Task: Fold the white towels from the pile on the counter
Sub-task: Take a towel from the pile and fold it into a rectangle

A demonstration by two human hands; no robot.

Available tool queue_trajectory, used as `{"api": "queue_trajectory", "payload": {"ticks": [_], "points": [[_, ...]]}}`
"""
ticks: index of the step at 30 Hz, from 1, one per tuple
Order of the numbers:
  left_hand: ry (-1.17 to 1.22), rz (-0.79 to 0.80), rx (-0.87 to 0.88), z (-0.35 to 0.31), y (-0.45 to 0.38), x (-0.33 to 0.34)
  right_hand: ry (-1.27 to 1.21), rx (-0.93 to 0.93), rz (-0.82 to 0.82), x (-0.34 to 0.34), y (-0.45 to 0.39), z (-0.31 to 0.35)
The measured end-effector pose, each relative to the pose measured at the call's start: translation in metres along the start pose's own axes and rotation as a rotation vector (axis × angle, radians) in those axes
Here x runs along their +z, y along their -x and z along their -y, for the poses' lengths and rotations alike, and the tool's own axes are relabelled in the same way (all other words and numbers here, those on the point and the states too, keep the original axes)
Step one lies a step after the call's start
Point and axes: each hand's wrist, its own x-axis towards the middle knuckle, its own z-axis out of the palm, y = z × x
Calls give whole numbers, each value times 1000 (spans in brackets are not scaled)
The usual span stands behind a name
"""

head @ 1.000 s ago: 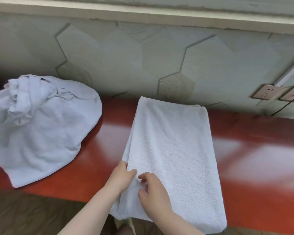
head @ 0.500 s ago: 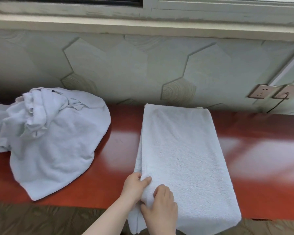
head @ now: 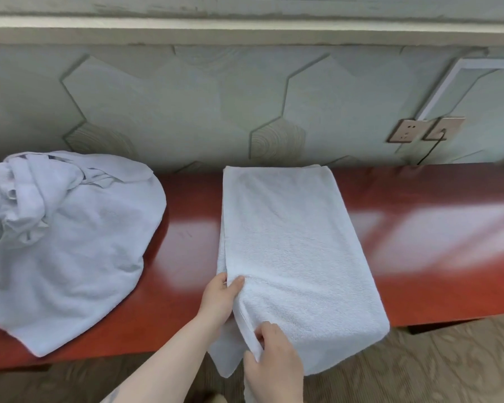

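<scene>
The half-folded white terry towel (head: 291, 248) lies as a long strip on the glossy red-brown tabletop (head: 437, 251), its long axis running from the wall side toward the person, with the near end draped over the front edge. Both hands work at that near-left corner. The left hand (head: 220, 298) pinches the towel's left edge, thumb on top and fingers tucked beneath the layers. The right hand (head: 274, 365), just nearer the person and slightly to the right, has its fingers curled round the hanging bottom hem, so each grip is closed on cloth rather than spread flat. From both hands the bulk of the towel stretches away and a little rightward, toward the grey hexagon-patterned wall (head: 186, 106); the far short edge sits close to that wall. The next fold, judged from this layout, would carry the near end forward along that long axis, so the hands hold the end that has to travel. The right hand sits closer to the loose hem, the left closer to the stacked side edge. The rumpled pile of white towels (head: 61, 242) waits well apart on the left of the tabletop, out of the fold's path.
</scene>
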Motion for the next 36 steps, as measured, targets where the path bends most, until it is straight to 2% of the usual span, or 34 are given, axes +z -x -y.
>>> {"api": "queue_trajectory", "payload": {"ticks": [4,8,11,14,18,22,24,25,27,29,31,33,36], "points": [[3,30,-26,1,-1,-8,-89,-82,-8,-1,6,18],[165,68,-115,1,-2,-22,-40,-113,282,-10,2,34],[205,70,-110,0,-2,-28,-34,-92,387,-12,-1,38],[156,18,-101,6,-2,-32,-6,-113,459,-11,2,43],[125,-50,-85,16,-5,-36,-70,-120,421,-2,6,43],[124,-35,-70,17,-5,-40,-131,-183,634,2,2,34],[15,14,-41,15,-4,-44,-152,-215,681,-1,0,27],[-58,22,-22,13,-2,-46,-170,-220,643,-3,0,20],[-202,-23,30,10,1,-47,-211,-168,412,-10,-3,7],[-392,-117,88,13,0,-47,-241,13,99,-22,-12,-12],[-557,-204,116,19,1,-43,-258,239,-147,-39,-24,-31],[-621,-286,102,27,-1,-36,-229,353,-225,-54,-39,-45],[-653,-363,28,28,-2,-28,-89,354,-224,-69,-54,-55]]}}
